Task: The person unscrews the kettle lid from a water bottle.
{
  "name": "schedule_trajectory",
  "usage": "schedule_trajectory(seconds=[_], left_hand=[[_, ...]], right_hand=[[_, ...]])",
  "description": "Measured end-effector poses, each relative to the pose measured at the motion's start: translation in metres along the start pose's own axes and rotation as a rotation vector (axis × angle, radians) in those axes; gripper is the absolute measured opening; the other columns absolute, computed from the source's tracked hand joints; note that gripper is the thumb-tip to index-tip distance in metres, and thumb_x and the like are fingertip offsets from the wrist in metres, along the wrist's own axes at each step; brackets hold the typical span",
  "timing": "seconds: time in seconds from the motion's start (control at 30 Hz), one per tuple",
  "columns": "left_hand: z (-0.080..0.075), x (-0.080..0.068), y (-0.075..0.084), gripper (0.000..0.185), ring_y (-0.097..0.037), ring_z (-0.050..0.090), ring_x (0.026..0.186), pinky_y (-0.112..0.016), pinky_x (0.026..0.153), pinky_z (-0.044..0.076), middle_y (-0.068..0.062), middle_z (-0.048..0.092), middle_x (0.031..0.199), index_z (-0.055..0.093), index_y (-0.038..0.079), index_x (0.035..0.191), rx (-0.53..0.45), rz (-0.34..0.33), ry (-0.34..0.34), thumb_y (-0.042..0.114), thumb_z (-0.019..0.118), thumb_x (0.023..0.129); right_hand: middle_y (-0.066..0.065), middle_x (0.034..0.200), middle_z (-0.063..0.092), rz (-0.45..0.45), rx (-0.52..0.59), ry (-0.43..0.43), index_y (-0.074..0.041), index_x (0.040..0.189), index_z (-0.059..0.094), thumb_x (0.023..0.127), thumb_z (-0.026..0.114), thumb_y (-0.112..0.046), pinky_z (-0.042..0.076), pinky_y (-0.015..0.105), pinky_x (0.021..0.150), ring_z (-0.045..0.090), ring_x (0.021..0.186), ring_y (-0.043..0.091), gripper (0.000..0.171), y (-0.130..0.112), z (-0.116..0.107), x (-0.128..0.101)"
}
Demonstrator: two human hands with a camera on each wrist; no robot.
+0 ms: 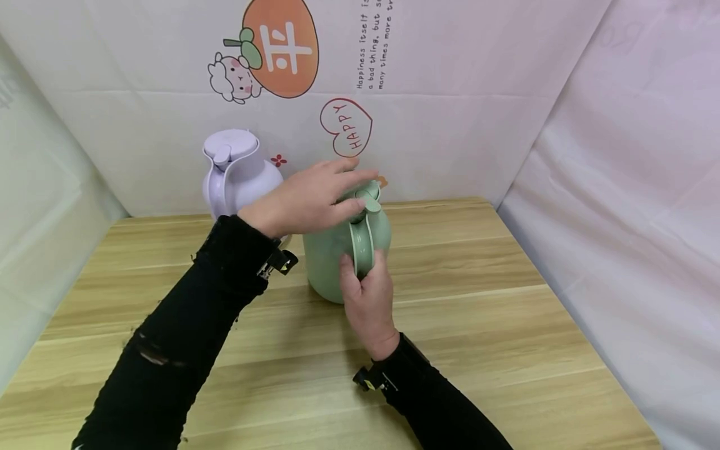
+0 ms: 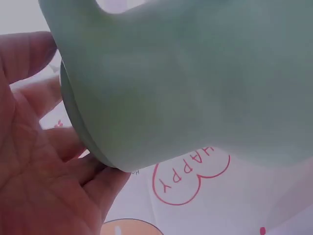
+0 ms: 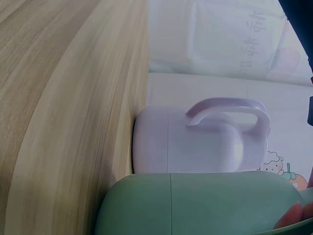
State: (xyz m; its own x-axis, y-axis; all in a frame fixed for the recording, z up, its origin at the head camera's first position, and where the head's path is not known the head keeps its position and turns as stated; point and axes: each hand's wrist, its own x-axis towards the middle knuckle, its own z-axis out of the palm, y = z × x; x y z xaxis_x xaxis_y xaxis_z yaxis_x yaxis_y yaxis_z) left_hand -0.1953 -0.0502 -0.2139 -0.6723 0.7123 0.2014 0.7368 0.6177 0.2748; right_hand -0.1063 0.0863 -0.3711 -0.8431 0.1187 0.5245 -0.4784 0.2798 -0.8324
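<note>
A green vacuum jug (image 1: pixel 329 265) stands upright on the table. My right hand (image 1: pixel 368 303) grips its handle (image 1: pixel 362 244) low down, thumb on the near side. Over the top, my left hand (image 1: pixel 315 197) holds the lid (image 2: pixel 78 115); the left wrist view shows its thumb and fingers spread about the lid's rim. Part of the lid is hidden beneath that hand in the head view. To the left and behind stands a lilac vacuum jug (image 1: pixel 247 181) of the same kind, its lid (image 1: pixel 230 145) in place and no hand touching it.
The wooden table (image 1: pixel 484 350) bears both jugs. Behind it hangs a white printed cloth (image 1: pixel 450 137), close to the lilac jug, and pale cloth walls (image 1: pixel 630 175) flank both sides. Small cameras (image 1: pixel 281 259) are strapped to both wrists.
</note>
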Motion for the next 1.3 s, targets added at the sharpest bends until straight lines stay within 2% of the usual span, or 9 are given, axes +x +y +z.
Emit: schedule_trajectory(seconds=[0.17, 0.33, 0.63, 0.83, 1.17, 1.3], left_hand=[[-0.001, 0.001, -0.001, 0.049, -0.034, 0.043, 0.148, -0.049, 0.123, 0.033, -0.016, 0.043, 0.162, 0.054, 0.019, 0.154, 0.046, 0.022, -0.025, 0.030, 0.048, 0.106], [0.000, 0.001, -0.002, 0.048, -0.034, 0.043, 0.149, -0.050, 0.123, 0.034, -0.016, 0.042, 0.163, 0.054, 0.020, 0.154, 0.059, -0.001, -0.024, 0.033, 0.050, 0.108], [0.005, 0.001, 0.001, 0.046, -0.036, 0.050, 0.141, -0.051, 0.119, 0.038, -0.014, 0.050, 0.156, 0.056, 0.022, 0.153, 0.080, -0.017, 0.032, 0.034, 0.049, 0.108], [0.009, 0.001, 0.006, 0.044, -0.034, 0.051, 0.140, -0.050, 0.117, 0.040, -0.011, 0.053, 0.154, 0.056, 0.029, 0.152, 0.093, -0.052, 0.060, 0.036, 0.046, 0.109], [0.011, 0.002, 0.009, 0.042, -0.034, 0.057, 0.131, -0.052, 0.108, 0.047, -0.012, 0.059, 0.146, 0.059, 0.032, 0.149, 0.136, -0.058, 0.102, 0.036, 0.048, 0.109], [0.011, 0.002, 0.010, 0.041, -0.034, 0.058, 0.130, -0.051, 0.108, 0.047, -0.013, 0.060, 0.144, 0.060, 0.033, 0.148, 0.152, -0.062, 0.109, 0.037, 0.048, 0.109]], right_hand=[[0.008, 0.095, 0.058, 0.001, -0.010, -0.003, -0.002, 0.126, 0.052, 0.107, 0.056, -0.025, 0.051, 0.033, 0.073, 0.058, 0.084, 0.018, 0.030, 0.000, 0.000, 0.000], [0.009, 0.102, 0.061, -0.001, -0.005, -0.002, -0.002, 0.129, 0.051, 0.107, 0.055, -0.026, 0.054, 0.036, 0.078, 0.061, 0.090, 0.018, 0.032, 0.000, 0.000, 0.000], [0.011, 0.105, 0.065, 0.000, -0.013, 0.015, -0.002, 0.129, 0.052, 0.107, 0.056, -0.025, 0.055, 0.038, 0.079, 0.065, 0.093, 0.020, 0.032, 0.000, 0.000, 0.000], [0.011, 0.102, 0.065, 0.005, -0.013, 0.023, -0.002, 0.128, 0.053, 0.107, 0.056, -0.024, 0.054, 0.037, 0.077, 0.065, 0.089, 0.021, 0.030, -0.001, 0.001, 0.000], [0.011, 0.093, 0.061, 0.021, -0.024, 0.023, -0.001, 0.122, 0.053, 0.107, 0.056, -0.024, 0.051, 0.034, 0.070, 0.060, 0.079, 0.020, 0.028, -0.001, 0.001, 0.000], [0.011, 0.097, 0.062, 0.023, -0.020, 0.024, -0.001, 0.123, 0.053, 0.107, 0.056, -0.025, 0.052, 0.035, 0.072, 0.062, 0.083, 0.020, 0.029, -0.002, 0.001, 0.001]])
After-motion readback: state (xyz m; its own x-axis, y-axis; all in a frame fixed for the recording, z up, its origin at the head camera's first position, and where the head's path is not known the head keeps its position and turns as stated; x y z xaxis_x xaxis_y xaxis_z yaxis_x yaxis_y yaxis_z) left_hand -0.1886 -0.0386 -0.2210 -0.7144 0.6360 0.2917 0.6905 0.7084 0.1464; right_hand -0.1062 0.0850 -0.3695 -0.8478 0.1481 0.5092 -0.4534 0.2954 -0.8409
